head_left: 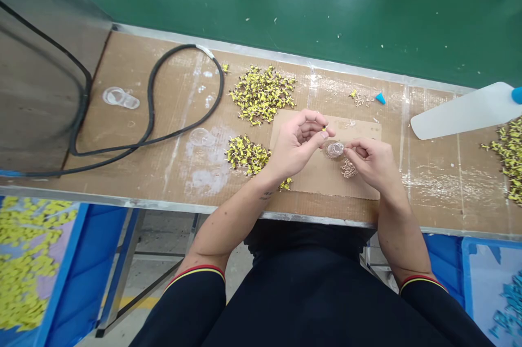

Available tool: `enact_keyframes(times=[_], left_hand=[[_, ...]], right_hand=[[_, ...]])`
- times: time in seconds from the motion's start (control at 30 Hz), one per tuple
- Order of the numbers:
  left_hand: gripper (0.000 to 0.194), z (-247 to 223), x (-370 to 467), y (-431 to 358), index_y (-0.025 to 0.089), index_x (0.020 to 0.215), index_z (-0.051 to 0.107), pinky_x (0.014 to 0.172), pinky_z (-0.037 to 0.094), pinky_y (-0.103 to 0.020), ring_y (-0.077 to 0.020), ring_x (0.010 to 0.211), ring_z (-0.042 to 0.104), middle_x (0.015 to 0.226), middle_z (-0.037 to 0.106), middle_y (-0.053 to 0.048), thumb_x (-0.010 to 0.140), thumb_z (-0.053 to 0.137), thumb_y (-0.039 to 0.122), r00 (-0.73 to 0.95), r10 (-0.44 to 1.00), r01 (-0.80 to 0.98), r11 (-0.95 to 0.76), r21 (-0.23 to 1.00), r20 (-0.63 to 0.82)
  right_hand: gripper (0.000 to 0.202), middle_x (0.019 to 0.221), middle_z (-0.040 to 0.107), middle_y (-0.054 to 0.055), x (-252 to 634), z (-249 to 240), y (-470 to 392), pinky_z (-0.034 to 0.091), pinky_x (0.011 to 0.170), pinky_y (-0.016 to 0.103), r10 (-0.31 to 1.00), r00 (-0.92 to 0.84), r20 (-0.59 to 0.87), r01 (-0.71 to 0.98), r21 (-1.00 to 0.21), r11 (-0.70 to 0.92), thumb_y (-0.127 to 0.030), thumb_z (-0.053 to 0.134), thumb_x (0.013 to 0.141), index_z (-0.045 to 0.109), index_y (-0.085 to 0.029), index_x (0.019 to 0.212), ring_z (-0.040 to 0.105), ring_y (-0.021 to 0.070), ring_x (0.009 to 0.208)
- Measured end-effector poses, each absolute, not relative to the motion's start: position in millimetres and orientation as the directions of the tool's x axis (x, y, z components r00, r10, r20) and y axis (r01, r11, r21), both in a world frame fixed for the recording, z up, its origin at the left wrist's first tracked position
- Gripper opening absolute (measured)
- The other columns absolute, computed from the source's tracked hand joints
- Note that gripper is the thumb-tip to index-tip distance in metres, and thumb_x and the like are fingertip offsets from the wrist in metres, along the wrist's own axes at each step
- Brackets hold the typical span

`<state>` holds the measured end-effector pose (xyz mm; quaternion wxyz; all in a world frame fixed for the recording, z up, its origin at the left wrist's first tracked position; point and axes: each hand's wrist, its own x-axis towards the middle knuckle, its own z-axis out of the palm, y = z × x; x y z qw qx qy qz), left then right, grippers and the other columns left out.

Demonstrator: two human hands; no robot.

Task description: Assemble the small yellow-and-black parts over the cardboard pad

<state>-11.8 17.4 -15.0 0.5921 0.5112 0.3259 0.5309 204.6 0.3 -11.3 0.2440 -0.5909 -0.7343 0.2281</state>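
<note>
My left hand (pixel 299 140) pinches a small yellow and dark piece (pixel 324 129) between thumb and forefinger. It hovers over a flat cardboard sheet (pixel 322 184). Just below the fingertips, a small round clear dish (pixel 335 150) sits on the sheet. My right hand (pixel 372 163) is closed in a pinch at the dish's right edge; whatever lies between its fingertips is too small to make out. Under those fingers is a little heap of tiny pinkish-copper parts (pixel 348 169). Yellow and dark pieces (pixel 247 155) lie heaped beside my left wrist, with a larger heap (pixel 262 94) behind.
A black cable (pixel 151 102) loops over the bench at left, near clear plastic lids (pixel 120 98). To the right lie a white bottle (pixel 465 110), a blue cap (pixel 380 98) and another yellow heap (pixel 509 159). Blue bins (pixel 84 271) flank me below the bench edge.
</note>
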Motion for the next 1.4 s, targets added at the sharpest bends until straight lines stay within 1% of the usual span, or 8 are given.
enact_keyframes(times=[0.23,0.43,0.63,0.8,0.9,1.03,1.27,1.4], left_hand=[[0.027,-17.2,-11.5,18.0,0.019,0.1,0.059,0.07,0.057,-0.023,-0.0123,0.081,0.072,0.09,0.076,-0.004,0.092,0.075,0.038,0.225,0.962,-0.295,-0.082,0.952,0.153],[0.023,-16.9,-11.3,18.0,0.018,0.099,0.058,0.069,0.057,-0.021,-0.0115,0.082,0.073,0.091,0.077,-0.005,0.092,0.075,0.033,0.219,0.962,-0.302,-0.092,0.949,0.163],[0.022,-15.7,-11.6,16.7,0.018,0.1,0.057,0.069,0.057,-0.021,-0.0098,0.075,0.071,0.088,0.076,-0.003,0.092,0.074,0.031,0.224,0.966,-0.293,-0.064,0.954,0.133],[0.029,-16.6,-8.6,13.2,0.017,0.099,0.06,0.069,0.058,-0.021,-0.0085,0.073,0.07,0.1,0.073,-0.005,0.089,0.078,0.037,0.257,0.958,-0.303,-0.042,0.952,0.124],[0.033,-17.2,-5.7,10.0,0.017,0.099,0.06,0.068,0.057,-0.021,-0.0077,0.067,0.069,0.09,0.069,-0.002,0.088,0.079,0.042,0.3,0.948,-0.294,-0.01,0.956,0.102],[0.037,-15.5,-3.0,6.2,0.017,0.097,0.059,0.069,0.058,-0.022,-0.0099,0.068,0.071,0.077,0.064,0.002,0.087,0.079,0.046,0.354,0.932,-0.31,0.039,0.95,0.078],[0.036,-13.8,-0.7,1.1,0.016,0.089,0.058,0.071,0.062,-0.022,-0.0098,0.074,0.075,0.108,0.068,-0.005,0.085,0.083,0.041,0.383,0.917,-0.343,0.031,0.939,0.109],[0.033,-12.7,-0.1,-1.6,0.015,0.087,0.06,0.066,0.061,-0.022,-0.012,0.072,0.076,0.098,0.072,-0.005,0.086,0.082,0.04,0.404,0.91,-0.33,0.046,0.943,0.097]], right_hand=[[0.017,0.054,0.039,-0.007,204.9,-11.9,0.6,0.032,0.058,0.029,0.98,-0.182,0.087,0.757,-0.624,0.196,-0.032,0.066,0.087,0.072,-0.02,0.078,0.034,0.0114,0.051],[0.017,0.054,0.037,-0.007,205.4,-11.9,0.4,0.031,0.058,0.029,0.976,-0.191,0.107,0.749,-0.627,0.215,-0.031,0.066,0.088,0.072,-0.02,0.076,0.033,0.0107,0.05],[0.009,0.055,0.034,-0.009,205.9,-9.4,-1.6,0.031,0.056,0.027,0.948,-0.191,0.255,0.646,-0.694,0.317,-0.019,0.067,0.085,0.069,-0.021,0.076,0.033,0.0089,0.05],[0.01,0.057,0.038,-0.008,203.8,-8.4,-6.2,0.034,0.054,0.026,0.9,-0.176,0.399,0.51,-0.745,0.43,-0.012,0.068,0.083,0.069,-0.022,0.08,0.039,0.0095,0.052],[0.012,0.057,0.039,-0.008,202.8,-9.0,-7.6,0.035,0.054,0.027,0.875,-0.174,0.452,0.446,-0.756,0.479,-0.011,0.068,0.082,0.07,-0.023,0.082,0.04,0.0097,0.051],[0.013,0.057,0.039,-0.008,201.5,-9.0,-8.6,0.035,0.053,0.027,0.861,-0.171,0.479,0.4,-0.765,0.505,-0.011,0.069,0.084,0.07,-0.024,0.082,0.041,0.0099,0.051],[0.015,0.059,0.042,-0.008,200.2,-9.0,-10.5,0.035,0.054,0.027,0.851,-0.163,0.499,0.334,-0.784,0.523,-0.009,0.068,0.085,0.069,-0.024,0.084,0.042,0.0097,0.053],[0.015,0.06,0.043,-0.007,200.4,-8.9,-11.0,0.035,0.053,0.026,0.853,-0.17,0.493,0.309,-0.796,0.521,-0.009,0.068,0.086,0.069,-0.024,0.084,0.043,0.0097,0.054]])
